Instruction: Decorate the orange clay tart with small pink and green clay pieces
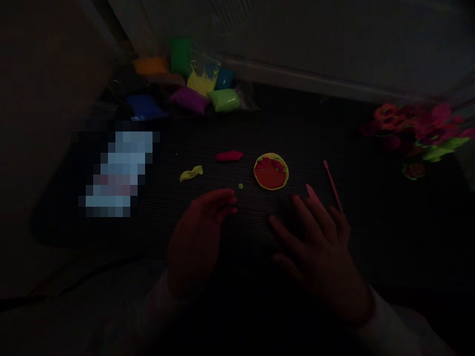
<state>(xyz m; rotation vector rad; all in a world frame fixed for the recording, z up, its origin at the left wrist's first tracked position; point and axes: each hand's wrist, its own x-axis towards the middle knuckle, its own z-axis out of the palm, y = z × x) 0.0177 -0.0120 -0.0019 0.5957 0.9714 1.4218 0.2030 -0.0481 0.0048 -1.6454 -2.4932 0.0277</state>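
My left hand (202, 237) hovers at the table's near side, fingers stretched forward, just below a tiny green clay ball (240, 186). Nothing shows between its fingers. With fingers spread, my right hand (322, 252) is over a pink flat-bladed clay tool (313, 193), partly hidden by the fingers; whether they touch it I cannot tell. Between and beyond the hands lies a round red clay disc (270, 179) with a yellow rim, bearing small red and green pieces along its upper part. A red clay roll (229, 156) and a twisted yellow clay strip (191, 173) lie to its left.
A thin pink stick tool (334, 188) lies right of the disc. Bags of coloured clay (189, 99) are piled at the back left, above a blurred-out bright screen (118, 173). Colourful flowers (419, 126) and a small red-green piece (413, 171) are at right. The room is dark.
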